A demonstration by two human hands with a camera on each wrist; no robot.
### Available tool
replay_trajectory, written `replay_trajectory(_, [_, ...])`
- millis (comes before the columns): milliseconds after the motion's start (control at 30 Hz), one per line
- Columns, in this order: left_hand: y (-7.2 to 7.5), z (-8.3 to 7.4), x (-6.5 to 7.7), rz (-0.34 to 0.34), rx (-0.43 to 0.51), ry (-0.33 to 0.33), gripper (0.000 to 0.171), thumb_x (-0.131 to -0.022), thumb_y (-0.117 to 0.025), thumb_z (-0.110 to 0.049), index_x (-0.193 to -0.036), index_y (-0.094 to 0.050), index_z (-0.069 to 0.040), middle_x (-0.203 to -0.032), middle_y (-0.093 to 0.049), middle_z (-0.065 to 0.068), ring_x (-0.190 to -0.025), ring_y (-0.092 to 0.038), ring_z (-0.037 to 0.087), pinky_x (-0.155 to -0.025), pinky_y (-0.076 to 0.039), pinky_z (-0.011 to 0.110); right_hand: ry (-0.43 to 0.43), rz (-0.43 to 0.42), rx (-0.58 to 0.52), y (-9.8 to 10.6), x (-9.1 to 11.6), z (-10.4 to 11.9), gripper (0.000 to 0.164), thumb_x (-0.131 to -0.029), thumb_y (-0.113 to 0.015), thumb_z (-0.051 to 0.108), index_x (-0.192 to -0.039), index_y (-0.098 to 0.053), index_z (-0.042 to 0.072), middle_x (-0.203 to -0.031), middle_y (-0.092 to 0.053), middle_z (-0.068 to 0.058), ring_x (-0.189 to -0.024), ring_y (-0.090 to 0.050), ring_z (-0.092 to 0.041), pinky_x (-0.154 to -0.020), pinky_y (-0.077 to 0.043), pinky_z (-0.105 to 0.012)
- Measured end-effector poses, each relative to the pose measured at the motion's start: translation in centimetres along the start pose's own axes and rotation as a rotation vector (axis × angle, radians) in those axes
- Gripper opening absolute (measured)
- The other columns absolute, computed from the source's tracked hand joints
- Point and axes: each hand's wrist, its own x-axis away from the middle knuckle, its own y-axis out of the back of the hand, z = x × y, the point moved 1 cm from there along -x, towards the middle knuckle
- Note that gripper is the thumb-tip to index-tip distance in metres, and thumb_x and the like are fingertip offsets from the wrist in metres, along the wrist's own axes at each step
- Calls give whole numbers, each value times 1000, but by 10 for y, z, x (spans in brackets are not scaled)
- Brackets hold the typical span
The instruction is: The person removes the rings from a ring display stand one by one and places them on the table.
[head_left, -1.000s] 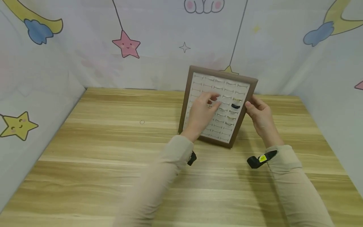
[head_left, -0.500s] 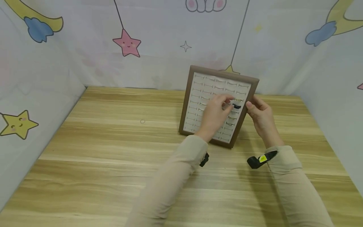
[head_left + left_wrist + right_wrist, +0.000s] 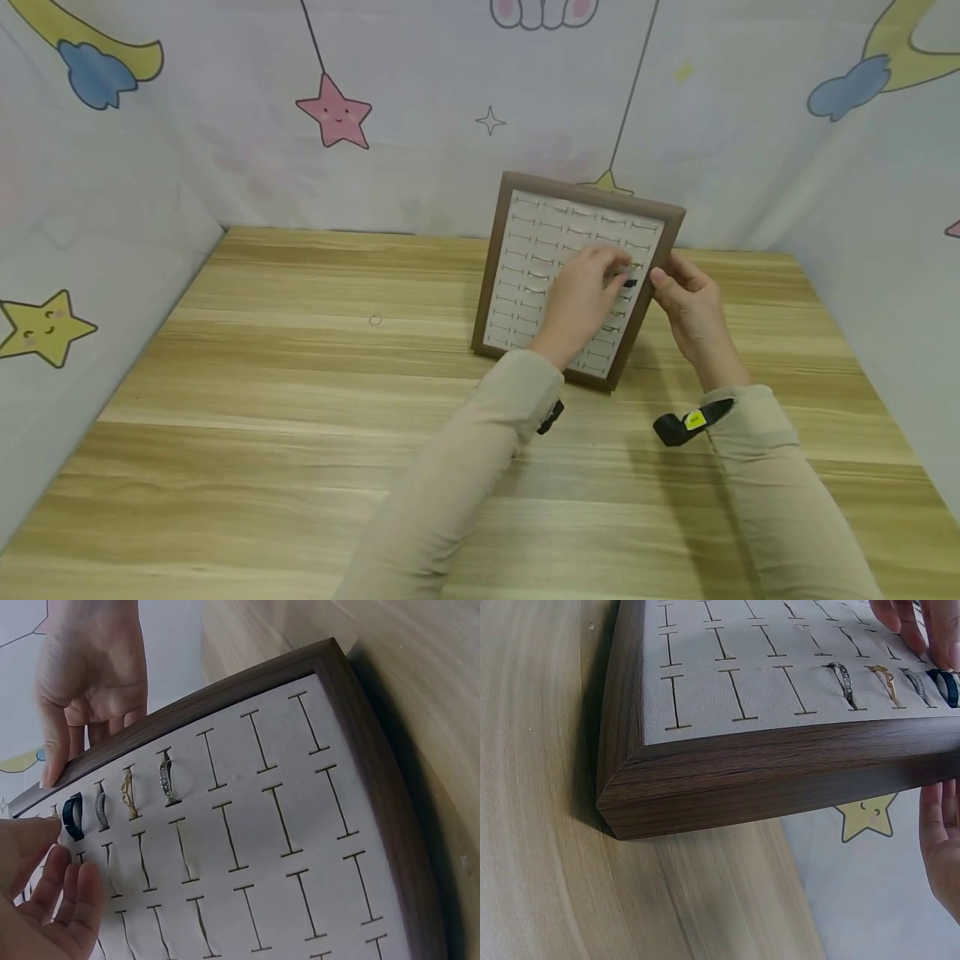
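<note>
A ring display board [image 3: 495, 275] with a brown wooden frame and a slotted white pad leans back on the table. My right hand [image 3: 693, 312] grips its right edge, thumb at the front and fingers behind. My left hand [image 3: 585, 292] is in front of the pad, fingers bent and thumb apart from the index finger, near the upper rings of the right column. Its fingertips are beside the dark ring [image 3: 73, 816] and a gold ring mostly hidden behind them. Below sit a silver ring [image 3: 101, 808], another gold ring [image 3: 129, 795] and a patterned silver ring [image 3: 166, 778].
A small thin ring [image 3: 376, 320] lies on the wood-grain table [image 3: 262, 417], left of the board. Behind stands a white cloth backdrop [image 3: 420, 108] printed with stars and moons. Many slots in the pad show no ring.
My left hand has moved right across the pad to the rings in the right column. My right hand and the board have stayed in place.
</note>
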Motion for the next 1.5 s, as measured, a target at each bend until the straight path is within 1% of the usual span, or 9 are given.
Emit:
replay_trajectory(333, [2, -2, -1, 39, -101, 4, 20, -97, -55, -29, -114, -61, -21, -119, -59, -6, -106, -57, 9, -81, -50, 19, -3, 1, 11, -2, 0, 1, 24, -92, -60, 5, -104, -71, 22, -95, -65, 7, -87, -59, -5, -79, -51, -16])
replay_trajectory(533, [2, -3, -3, 33, -150, 8, 17, -98, -50, -32, -108, -59, -21, -113, -58, -6, -98, -55, 9, -71, -48, 20, -3, 1, 7, -3, -1, 1, 24, -91, -60, 5, -103, -72, 22, -95, -66, 7, -86, -60, -5, -79, -50, -16])
replay_trajectory(667, [3, 0, -2, 23, -123, -14, 15, -98, -50, -30, -104, -59, -20, -110, -57, -4, -96, -54, 10, -71, -46, 19, 3, 6, 8, -4, -1, 1, 25, -92, -59, 4, -103, -71, 22, -95, -66, 7, -86, -60, -4, -79, -51, -16])
replay_trajectory(867, [3, 4, -1, 32, -61, -43, 13, -97, -52, -28, -102, -59, -18, -112, -58, -2, -100, -54, 11, -80, -47, 19, 9, 9, 12, -4, -1, -1, 25, -92, -58, 4, -103, -71, 22, -94, -66, 7, -86, -60, -4, -78, -51, -16])
replay_trajectory(1033, [6, 6, -1, 64, 53, -45, 16, -96, -54, -27, -104, -61, -15, -114, -59, 0, -101, -56, 10, -84, -48, 18, 4, 9, 1, -2, -1, -1, 23, -92, -60, 5, -104, -71, 22, -95, -66, 7, -87, -60, -4, -78, -51, -16])
replay_trajectory(1133, [9, 6, -1, 82, 152, 2, 16, -98, -53, -25, -107, -61, -15, -115, -61, -1, -101, -59, 10, -83, -50, 19, 2, 8, -4, -1, -1, -1, 22, -90, -62, 7, -104, -71, 21, -95, -66, 6, -86, -60, -5, -78, -52, -16])
replay_trajectory(1233, [17, 8, 1, 52, 214, 60, 17, -98, -53, -26, -110, -61, -16, -117, -63, -2, -105, -61, 12, -82, -51, 22, 1, 7, -8, 0, -1, -1, 21, -89, -64, 8, -105, -71, 20, -94, -66, 6, -85, -60, -5, -77, -52, -16])
replay_trajectory(1300, [24, 12, 1, 8, 233, 80, 20, -98, -54, -27, -113, -60, -16, -121, -63, -2, -108, -60, 13, -84, -52, 24, -1, 5, -11, 0, 0, -1, 21, -90, -63, 7, -104, -71, 20, -93, -65, 6, -84, -60, -5, -77, -51, -16])
replay_trajectory(1500, [56, 34, 6, -137, 277, 96, 34, -96, -58, -25, -129, -54, -17, -129, -61, 0, -109, -58, 15, -87, -51, 26, -7, 1, 10, -1, 2, 0, 23, -92, -60, 5, -104, -71, 22, -92, -65, 7, -84, -59, -5, -76, -50, -16])
